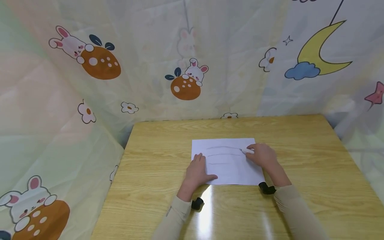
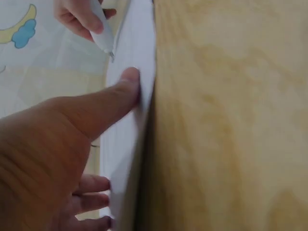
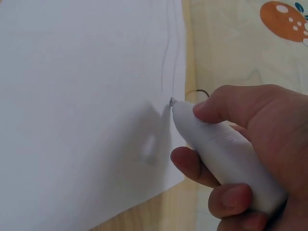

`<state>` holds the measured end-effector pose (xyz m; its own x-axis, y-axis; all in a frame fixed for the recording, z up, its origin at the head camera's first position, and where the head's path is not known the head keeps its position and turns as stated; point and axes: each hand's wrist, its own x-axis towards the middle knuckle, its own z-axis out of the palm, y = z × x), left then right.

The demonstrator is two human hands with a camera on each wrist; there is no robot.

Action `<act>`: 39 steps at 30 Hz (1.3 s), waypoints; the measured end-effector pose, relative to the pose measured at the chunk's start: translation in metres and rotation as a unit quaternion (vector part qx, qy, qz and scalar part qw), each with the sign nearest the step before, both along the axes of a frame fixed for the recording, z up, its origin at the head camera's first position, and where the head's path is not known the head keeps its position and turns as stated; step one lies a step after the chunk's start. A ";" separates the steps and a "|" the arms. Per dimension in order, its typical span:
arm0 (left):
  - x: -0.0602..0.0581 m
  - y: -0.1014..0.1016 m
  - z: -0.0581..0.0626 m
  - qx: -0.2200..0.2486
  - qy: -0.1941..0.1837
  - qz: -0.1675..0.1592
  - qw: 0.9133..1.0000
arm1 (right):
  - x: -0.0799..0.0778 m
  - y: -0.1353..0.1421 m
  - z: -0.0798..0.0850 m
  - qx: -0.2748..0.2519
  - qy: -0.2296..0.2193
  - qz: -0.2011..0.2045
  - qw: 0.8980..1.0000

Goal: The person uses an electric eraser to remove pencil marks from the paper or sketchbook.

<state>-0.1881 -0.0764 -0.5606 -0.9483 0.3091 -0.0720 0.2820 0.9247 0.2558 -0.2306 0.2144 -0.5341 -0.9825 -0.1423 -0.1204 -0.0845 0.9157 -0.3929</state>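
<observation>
A white sheet of paper (image 1: 231, 173) lies on the wooden table, with several thin, slightly curved lines across its upper part. My left hand (image 1: 197, 171) rests on its left side, fingers spread and the thumb stretched along the near edge. In the right wrist view my right hand (image 3: 269, 139) grips a thick white pen-shaped tool (image 3: 236, 159), thumb on top and fingers curled beneath. Its small metal tip (image 3: 173, 101) meets the paper at the right end of the farthest line. Whether the lines are drawn or cut I cannot tell.
The wooden table (image 1: 156, 173) extends around the sheet on all sides. Behind it hangs a curtain (image 1: 144, 66) printed with rabbits, flowers and a moon. A small black device (image 1: 197, 203) sits at the left wrist, another black device (image 1: 266, 188) at the right.
</observation>
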 end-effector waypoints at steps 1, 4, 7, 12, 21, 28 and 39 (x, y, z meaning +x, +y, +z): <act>0.001 -0.002 -0.001 0.002 -0.003 -0.002 1.000 | 0.001 0.000 -0.001 -0.002 0.005 0.000 1.000; 0.002 -0.007 -0.002 0.012 -0.018 -0.011 1.000 | 0.005 0.003 -0.005 -0.008 0.010 -0.004 1.000; 0.001 -0.009 -0.001 0.029 -0.035 -0.009 0.999 | 0.007 0.002 -0.009 -0.020 0.005 -0.009 1.000; -0.005 -0.009 0.003 0.016 -0.036 0.008 0.999 | 0.000 -0.002 -0.007 -0.030 0.001 -0.010 0.999; -0.005 -0.009 0.002 0.004 -0.031 0.005 1.000 | -0.002 -0.003 -0.001 -0.012 -0.013 -0.012 1.000; 0.005 -0.014 -0.005 -0.007 -0.032 0.011 0.999 | 0.003 -0.015 -0.003 -0.005 -0.024 -0.007 1.000; 0.003 -0.008 -0.004 0.012 -0.025 0.006 1.000 | 0.006 -0.015 0.001 -0.008 -0.030 -0.045 0.998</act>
